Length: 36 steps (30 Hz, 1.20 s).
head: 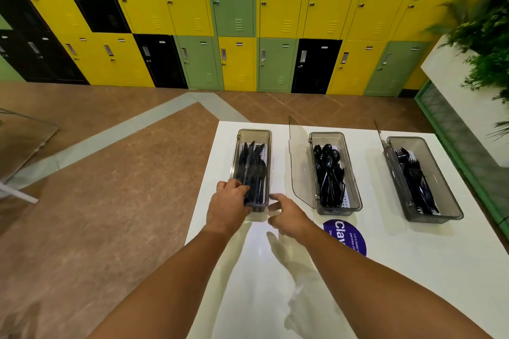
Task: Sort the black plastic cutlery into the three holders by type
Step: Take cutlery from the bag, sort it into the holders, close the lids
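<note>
Three smoky clear holders stand in a row on a white table (pixel 413 270). The left holder (pixel 266 136) contains black knives (pixel 252 165). Black spoons (pixel 327 170) fill the middle holder (pixel 355 195), whose lid stands open. In the right holder (pixel 440 201) lie black forks (pixel 413 176). My left hand (pixel 227 206) rests on the left holder's near left corner, fingers curled over the rim and touching the knife handles. My right hand (pixel 286 212) is at the same holder's near right corner, blurred, fingers apart, nothing visibly in it.
A round purple sticker (pixel 347 237) lies on the table in front of the middle holder. The table's left edge runs just beside the left holder, with brown floor beyond. Lockers line the far wall. A white planter with greenery (pixel 479 36) stands at the right.
</note>
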Tool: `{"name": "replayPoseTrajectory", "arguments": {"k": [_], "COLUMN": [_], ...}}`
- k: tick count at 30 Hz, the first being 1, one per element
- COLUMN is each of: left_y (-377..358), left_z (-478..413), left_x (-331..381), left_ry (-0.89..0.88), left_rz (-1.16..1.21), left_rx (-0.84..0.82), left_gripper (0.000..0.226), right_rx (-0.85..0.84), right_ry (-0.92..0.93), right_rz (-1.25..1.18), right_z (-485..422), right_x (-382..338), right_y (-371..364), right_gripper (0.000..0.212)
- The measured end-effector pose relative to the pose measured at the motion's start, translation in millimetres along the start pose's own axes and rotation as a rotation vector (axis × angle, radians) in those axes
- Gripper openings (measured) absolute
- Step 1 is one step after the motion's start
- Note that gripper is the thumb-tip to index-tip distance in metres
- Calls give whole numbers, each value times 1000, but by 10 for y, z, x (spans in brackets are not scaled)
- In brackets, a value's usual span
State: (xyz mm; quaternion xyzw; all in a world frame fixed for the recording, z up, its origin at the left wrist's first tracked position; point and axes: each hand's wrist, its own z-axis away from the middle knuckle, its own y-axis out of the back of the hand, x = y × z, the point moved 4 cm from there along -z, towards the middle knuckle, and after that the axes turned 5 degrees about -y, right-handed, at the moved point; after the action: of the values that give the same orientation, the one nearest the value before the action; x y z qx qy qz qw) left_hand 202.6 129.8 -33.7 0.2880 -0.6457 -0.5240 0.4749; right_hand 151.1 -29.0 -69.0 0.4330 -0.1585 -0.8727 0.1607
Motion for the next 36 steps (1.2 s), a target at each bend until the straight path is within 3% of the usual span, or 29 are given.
{"name": "replayPoseTrajectory", "arguments": {"k": [4,7,10,14,17,21,23,28,31,36], "left_y": [17,39,23,-23,-70,-164,-202,-299,-340,-407], "left_z": [-12,-41,-66,-85,-71,-67,-73,-105,-116,-190], "left_x": [45,108,192,455,686,941,1025,1193,1275,1455], "left_ry": [26,50,67,-14,-55,-45,-2,112,130,71], "left_rz": [-2,-64,-18,89,191,422,542,826,877,875], "left_rx": [-43,-62,-53,-29,-28,-9,13,43,66,45], "left_gripper": [62,54,45,51,61,67,65,44,34,41], "right_rx": [-93,-131,-89,32,183,283,282,266,272,260], "right_ry": [-47,-96,-138,-213,-269,-264,-201,-81,-49,-14], "right_rz": [92,137,125,37,-5,-83,-107,-70,-77,-117], "right_z": [111,204,296,469,513,486,463,424,405,393], "right_x": [208,352,568,858,1047,1164,1107,888,884,948], "right_y": [149,316,562,977,1298,1582,1654,1706,1711,1755], "right_gripper": [44,35,30,10,14,64,75,69,63,62]}}
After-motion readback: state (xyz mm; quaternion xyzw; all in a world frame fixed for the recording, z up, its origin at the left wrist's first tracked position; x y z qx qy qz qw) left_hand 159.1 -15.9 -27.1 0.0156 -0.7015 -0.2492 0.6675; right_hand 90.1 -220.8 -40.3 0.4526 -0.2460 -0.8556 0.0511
